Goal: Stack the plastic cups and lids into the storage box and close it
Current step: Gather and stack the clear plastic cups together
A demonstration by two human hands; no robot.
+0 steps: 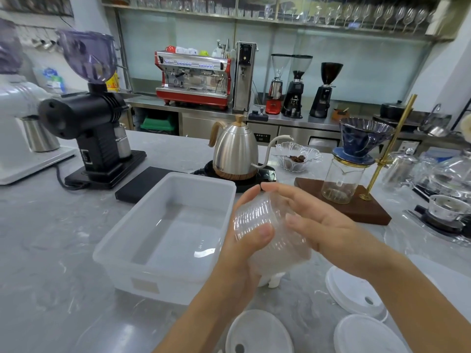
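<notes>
A stack of clear plastic cups (257,220) lies tilted on its side between both hands, just right of the storage box. My left hand (244,240) grips the stack from below and behind, thumb over the rims. My right hand (313,225) wraps around it from the right. The translucent white storage box (122,253) stands open and holds nothing. Three white lids lie on the counter near me: one lid (257,332) at the bottom centre, a second lid (354,291) to the right, and a third lid (367,335) at the bottom right.
A steel gooseneck kettle (235,151) sits on its base behind the box. A black scale pad (145,183) and black grinder (94,131) are back left. A pour-over stand on a wooden base (356,210) and glassware (433,171) crowd the right.
</notes>
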